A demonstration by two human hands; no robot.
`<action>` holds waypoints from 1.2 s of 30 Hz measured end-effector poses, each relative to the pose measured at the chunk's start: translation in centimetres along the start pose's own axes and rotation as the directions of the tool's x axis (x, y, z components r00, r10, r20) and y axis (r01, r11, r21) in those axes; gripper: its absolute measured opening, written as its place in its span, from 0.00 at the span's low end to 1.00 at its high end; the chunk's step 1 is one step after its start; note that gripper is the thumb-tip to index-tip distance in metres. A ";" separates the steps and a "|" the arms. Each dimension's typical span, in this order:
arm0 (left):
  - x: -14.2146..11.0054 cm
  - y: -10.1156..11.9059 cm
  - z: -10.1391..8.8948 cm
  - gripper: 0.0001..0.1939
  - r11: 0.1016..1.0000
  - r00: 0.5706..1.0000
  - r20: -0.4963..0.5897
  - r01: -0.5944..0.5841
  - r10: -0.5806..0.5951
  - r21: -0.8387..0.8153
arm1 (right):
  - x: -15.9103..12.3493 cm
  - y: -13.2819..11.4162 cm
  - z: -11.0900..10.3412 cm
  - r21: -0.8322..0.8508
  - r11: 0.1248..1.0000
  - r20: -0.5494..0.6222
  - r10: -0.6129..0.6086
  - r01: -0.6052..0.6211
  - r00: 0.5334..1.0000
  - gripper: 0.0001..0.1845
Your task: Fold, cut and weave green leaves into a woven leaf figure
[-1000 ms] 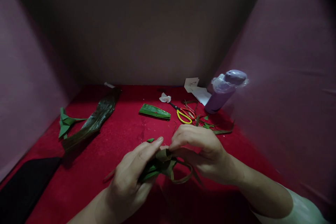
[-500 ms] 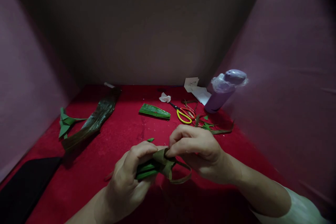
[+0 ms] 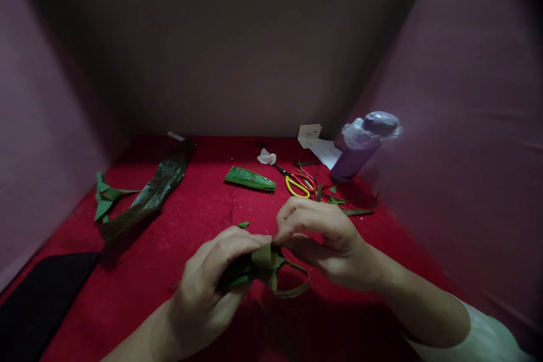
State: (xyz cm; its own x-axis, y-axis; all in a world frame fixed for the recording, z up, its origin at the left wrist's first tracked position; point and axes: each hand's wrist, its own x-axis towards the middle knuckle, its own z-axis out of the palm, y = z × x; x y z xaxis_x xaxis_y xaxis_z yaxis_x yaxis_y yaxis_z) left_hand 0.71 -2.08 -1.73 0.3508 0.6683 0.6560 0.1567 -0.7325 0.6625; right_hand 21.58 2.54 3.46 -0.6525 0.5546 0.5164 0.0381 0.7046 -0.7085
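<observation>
A bundle of folded green leaves (image 3: 240,272) lies inside my left hand (image 3: 212,280), which is closed around it. Around the bundle's right end wraps a brownish-green leaf strip (image 3: 265,256), and part of the strip hangs out as a loop on the right. My right hand (image 3: 322,240) pinches at the upper edge of this strip with thumb and index finger, just beside the left fingertips. What exactly sits between those right fingertips is too small to make out. My left palm hides the bundle's far end.
Beyond my hands lie a cut green leaf piece (image 3: 250,179), scissors (image 3: 299,184), crumpled tissue (image 3: 267,157), leaf scraps (image 3: 337,201) and white paper (image 3: 324,153). A purple bottle (image 3: 356,158) leans at right. To the left are a folded leaf shape (image 3: 107,197), a long dark leaf (image 3: 155,189) and a black flat object (image 3: 46,300).
My right hand has shifted slightly upward and right, still pinching near the strip. My left fingers reach a little further right over the bundle, covering more of its green leaves.
</observation>
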 end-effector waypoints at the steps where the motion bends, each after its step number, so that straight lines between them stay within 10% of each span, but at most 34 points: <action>1: 0.1 0.1 0.0 0.28 1.000 1.000 0.010 -0.021 0.021 0.001 | 0.0 0.0 0.1 -0.007 1.000 -0.011 -0.012 0.012 1.000 0.07; 20: 1.4 0.4 -0.4 0.21 0.976 0.977 0.092 -0.200 0.192 0.087 | 0.0 -1.1 -0.7 -0.026 0.996 0.067 -0.083 0.085 0.994 0.10; 29: 1.9 0.9 -0.2 0.14 0.993 0.980 0.179 -0.102 0.091 0.053 | 0.3 -1.5 -0.9 0.118 0.992 0.332 0.009 -0.051 0.943 0.21; 36: 1.3 0.4 -0.1 0.25 0.997 0.989 0.128 -0.077 0.079 -0.016 | 0.3 -0.6 -1.1 0.228 0.957 0.277 0.111 -0.178 0.954 0.09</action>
State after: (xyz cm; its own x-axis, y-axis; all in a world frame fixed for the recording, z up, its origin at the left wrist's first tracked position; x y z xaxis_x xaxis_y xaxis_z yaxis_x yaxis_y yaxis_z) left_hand 1.11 -1.46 -0.57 0.4773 0.5865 0.6544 0.1145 -0.7798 0.6155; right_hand 22.15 2.78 4.53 -0.8283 0.4849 0.2806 -0.0200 0.4749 -0.8798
